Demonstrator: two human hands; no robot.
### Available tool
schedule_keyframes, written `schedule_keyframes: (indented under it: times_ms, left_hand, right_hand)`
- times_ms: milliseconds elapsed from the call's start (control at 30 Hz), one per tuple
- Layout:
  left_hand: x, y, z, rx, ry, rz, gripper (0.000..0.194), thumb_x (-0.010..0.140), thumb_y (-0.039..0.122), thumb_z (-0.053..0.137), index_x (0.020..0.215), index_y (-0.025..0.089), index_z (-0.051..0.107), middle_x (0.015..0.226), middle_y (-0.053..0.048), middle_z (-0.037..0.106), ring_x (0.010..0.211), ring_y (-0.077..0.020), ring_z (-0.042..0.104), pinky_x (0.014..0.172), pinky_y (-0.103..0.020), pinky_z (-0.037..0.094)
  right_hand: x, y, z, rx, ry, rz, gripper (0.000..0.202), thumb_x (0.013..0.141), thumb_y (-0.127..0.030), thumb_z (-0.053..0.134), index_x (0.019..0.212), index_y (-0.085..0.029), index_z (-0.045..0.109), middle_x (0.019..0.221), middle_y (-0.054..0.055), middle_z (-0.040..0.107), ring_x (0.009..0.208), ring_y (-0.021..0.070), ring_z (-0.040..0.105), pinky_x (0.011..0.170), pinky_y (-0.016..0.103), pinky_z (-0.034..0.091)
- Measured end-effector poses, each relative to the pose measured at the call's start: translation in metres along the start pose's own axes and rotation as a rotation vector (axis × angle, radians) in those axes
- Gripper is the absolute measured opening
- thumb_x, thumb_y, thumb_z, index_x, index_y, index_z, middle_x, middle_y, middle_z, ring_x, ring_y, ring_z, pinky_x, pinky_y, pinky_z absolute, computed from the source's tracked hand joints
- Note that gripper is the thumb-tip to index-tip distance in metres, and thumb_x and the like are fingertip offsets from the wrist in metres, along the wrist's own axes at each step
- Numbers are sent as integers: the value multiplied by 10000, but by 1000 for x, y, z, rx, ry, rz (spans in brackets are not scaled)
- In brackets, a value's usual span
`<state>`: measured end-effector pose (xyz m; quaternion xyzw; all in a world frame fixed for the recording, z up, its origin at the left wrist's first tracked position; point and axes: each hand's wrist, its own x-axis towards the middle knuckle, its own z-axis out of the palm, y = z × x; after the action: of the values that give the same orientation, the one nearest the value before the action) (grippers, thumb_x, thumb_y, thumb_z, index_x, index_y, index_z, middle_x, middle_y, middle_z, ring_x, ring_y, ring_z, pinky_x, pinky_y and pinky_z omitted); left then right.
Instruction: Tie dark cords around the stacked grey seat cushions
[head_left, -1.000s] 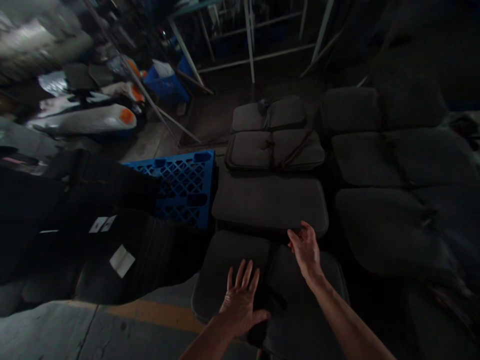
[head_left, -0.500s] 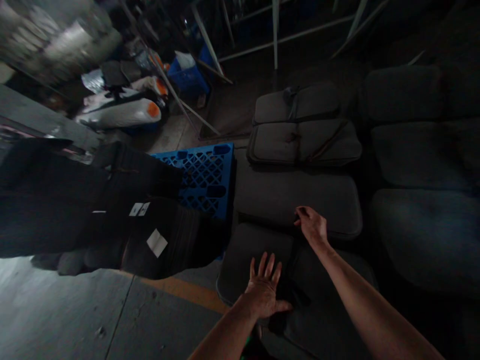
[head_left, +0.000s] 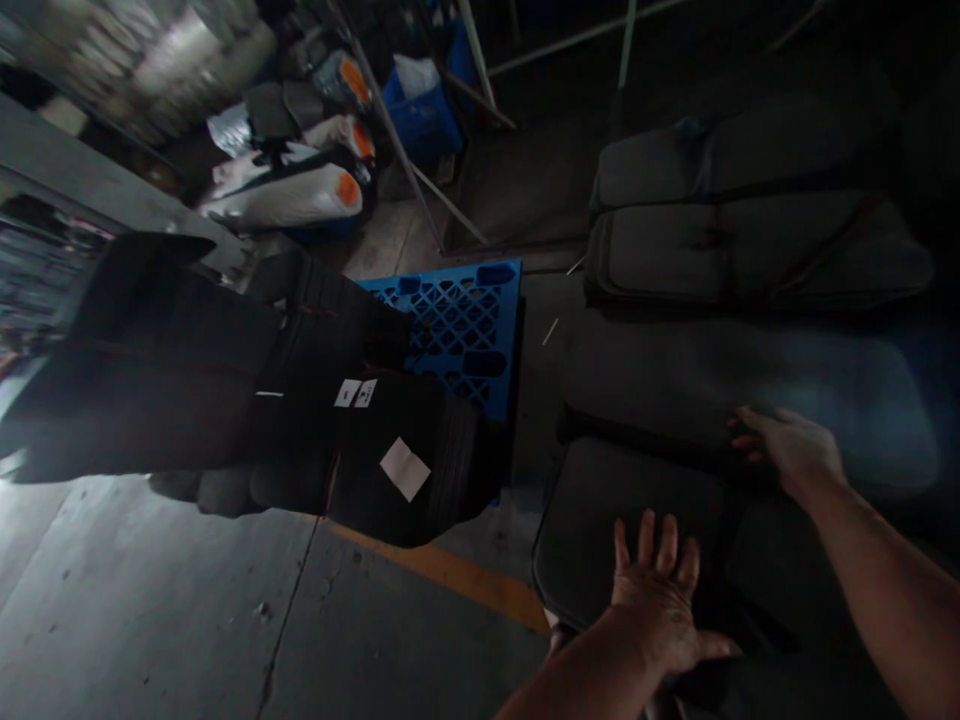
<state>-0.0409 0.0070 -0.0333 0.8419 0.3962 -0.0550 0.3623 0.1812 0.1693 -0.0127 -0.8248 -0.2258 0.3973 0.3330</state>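
My left hand (head_left: 660, 595) lies flat with its fingers spread on the nearest stack of dark grey padded sheets (head_left: 619, 500). A dark strap (head_left: 765, 615) crosses this stack just beyond my left thumb. Over the gap between this stack and the longer dark stack (head_left: 675, 375) behind it, my right hand (head_left: 799, 450) has its fingers curled together. What those fingers hold, if anything, is too dark to make out.
Farther back lie two tied stacks, one with a brown cord (head_left: 720, 240). On the left, a blue plastic pallet (head_left: 480, 305) bears dark bundles (head_left: 375, 490) with white labels. Wrapped rolls (head_left: 300, 195), a blue bin (head_left: 424, 120) and metal frame bars (head_left: 390, 130) stand behind.
The view has swung left, so the stacks, pallet and both hands appear farther right. My left hand stays flat on the near stack; my right hand stays curled near the gap.
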Motion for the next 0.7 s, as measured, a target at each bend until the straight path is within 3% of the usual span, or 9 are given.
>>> schedule_keyframes:
  times_ms: [233, 400, 567, 700]
  left_hand:
    - [0, -1, -2, 33, -10, 4, 971, 839, 731, 358, 1558, 153, 55, 1619, -125, -75, 1458, -340, -234, 1135, -712, -7]
    - [0, 1, -20, 34, -147, -33, 945, 864, 687, 372, 1544, 159, -18, 1604, -149, -118, 1466, -383, -160, 1117, -736, 16]
    - [3, 9, -35, 74, -226, -77, 914, 880, 627, 420, 1519, 213, -85, 1591, -134, -142, 1459, -408, -124, 1099, -753, -6]
    - [10, 15, -49, 74, -375, -150, 957, 848, 627, 477, 1516, 190, -49, 1573, -155, -134, 1445, -439, -101, 1087, -767, -14]
  right_hand:
    - [12, 5, 0, 121, 0, 135, 142, 782, -214, 687, 911, -157, 665, 937, 122, 722, 462, 85, 594, 349, 181, 389]
    - [15, 6, 0, 194, -59, 146, 153, 758, -230, 687, 871, -130, 657, 799, 77, 721, 451, 114, 607, 301, 171, 383]
    - [17, 17, -8, 274, -142, 182, 174, 803, -274, 649, 889, -122, 653, 829, 78, 728, 467, 106, 623, 296, 158, 379]
    - [22, 24, -12, 314, -190, 212, 191, 825, -289, 633, 900, -115, 653, 846, 85, 728, 496, 114, 649, 301, 155, 381]
